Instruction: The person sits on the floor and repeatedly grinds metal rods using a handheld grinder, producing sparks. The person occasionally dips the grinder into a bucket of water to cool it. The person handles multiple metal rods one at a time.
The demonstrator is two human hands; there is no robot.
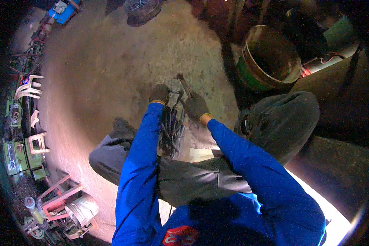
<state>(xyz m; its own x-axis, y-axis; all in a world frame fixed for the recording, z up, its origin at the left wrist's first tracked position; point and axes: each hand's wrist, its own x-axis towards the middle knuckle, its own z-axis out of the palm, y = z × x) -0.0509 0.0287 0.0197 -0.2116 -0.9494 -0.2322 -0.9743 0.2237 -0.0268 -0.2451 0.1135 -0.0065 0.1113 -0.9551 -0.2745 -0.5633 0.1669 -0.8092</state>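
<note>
A person in a bright blue long-sleeved top and grey trousers sits low over a rough, dusty concrete floor [102, 69], knees spread, both hands in dark, grimy work gloves. The left hand [159, 94] has its grip closed over the top end of a bundle of thin dark metal rods [171, 129], which stands between the knees and runs from the glove down toward the lap; the rods look slender, bent in places and dull black, packed close together. The right hand [196, 106] is just beside the bundle on its right, its grip wrapped around the lower part of a hammer-like tool [184, 85], a narrow dark shaft that slants up and to the left to a small blunt head just above the two gloves. Whether that head touches the rods cannot be told. Under the bundle, against the thigh, lies a pale flat sheet [203, 154], possibly paper or board. To the right stands a round metal drum [270, 59] with a green painted wall and a rusty brown, worn inside. Along the left edge are white plastic chairs [28, 88], green machine parts [16, 156] and, lower down, a dented silvery metal bucket [83, 210] beside a reddish frame.
</note>
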